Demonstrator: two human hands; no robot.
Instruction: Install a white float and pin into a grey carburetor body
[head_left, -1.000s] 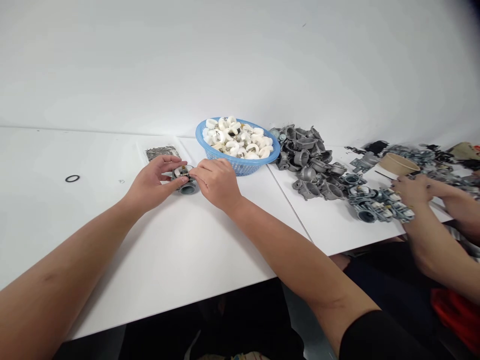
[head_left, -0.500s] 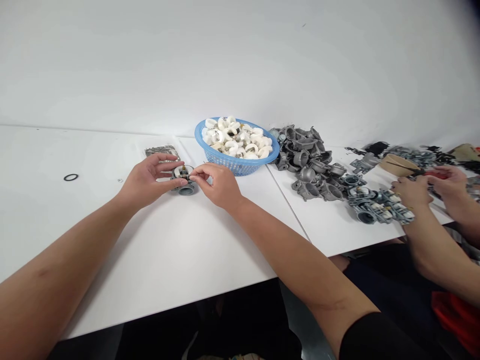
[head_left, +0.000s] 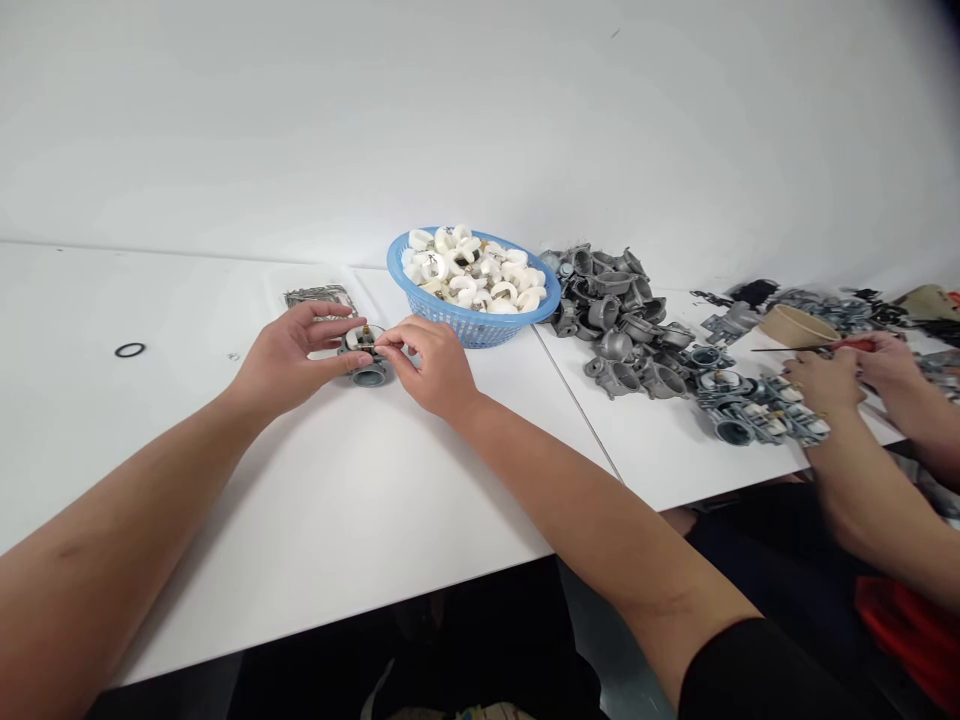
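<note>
Closest in, the white desk (head_left: 360, 490), with both hands at work on it. Left hand (head_left: 289, 355) curled around a grey carburettor (head_left: 369, 376), fingers and thumb closed on its body, the unit resting on the desk with its round bore toward the camera. Right hand (head_left: 431, 365) just beside it, grip pinched at the carburettor's open top by a small brass part (head_left: 365, 331), anything held between the fingertips too small to tell. Just behind the left hand, a clear packet of small metal parts (head_left: 321, 297); well off to the left, a lone black O-ring (head_left: 130, 350). Farther on, a blue plastic basket (head_left: 474, 330) heaped with white ring-shaped plastic parts (head_left: 469, 270). Past the seam in the desk, a pile of bare die-cast carburettor bodies (head_left: 619, 310), then a cluster of assembled carburettors (head_left: 757, 415). Far right, a co-worker's hands (head_left: 825, 382) holding a red-handled screwdriver (head_left: 851, 345), near a kraft paper cup (head_left: 799, 325).
</note>
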